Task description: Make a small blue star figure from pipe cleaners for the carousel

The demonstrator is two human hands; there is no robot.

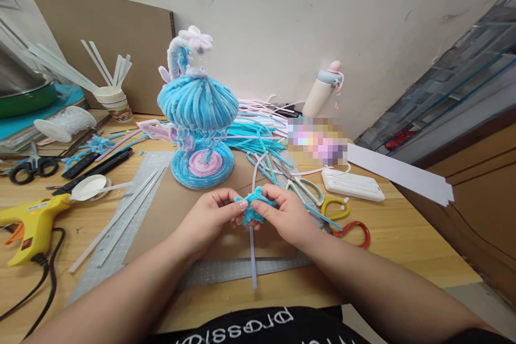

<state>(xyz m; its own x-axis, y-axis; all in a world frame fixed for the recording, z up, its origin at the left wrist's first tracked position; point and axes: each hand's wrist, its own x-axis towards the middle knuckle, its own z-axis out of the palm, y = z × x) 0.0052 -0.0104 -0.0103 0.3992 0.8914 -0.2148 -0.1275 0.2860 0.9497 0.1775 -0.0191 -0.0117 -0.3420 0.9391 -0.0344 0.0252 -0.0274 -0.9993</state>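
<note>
Between both hands, over the cardboard sheet (217,244), is a small blue shape bent from fuzzy pipe cleaners (258,205). My left hand (215,212) pinches its left side between thumb and fingers. My right hand (282,208) grips the right side, its thumb pressed on the front. A pale lilac pipe cleaner (253,263) sticks out below the hands toward me; whether it joins the blue shape is hidden. Behind them stands a blue pipe-cleaner lamp-like model (197,102) with a pleated dome and a round blue and pink base.
A yellow glue gun (38,220) and clear glue sticks (121,220) lie left. Black-handled scissors (34,166), a thread spool (66,123) and a paper cup (115,102) are further back. Light-handled scissors (304,185), red-handled pliers (357,231), a white power bank (352,184) and a bottle (322,91) are right.
</note>
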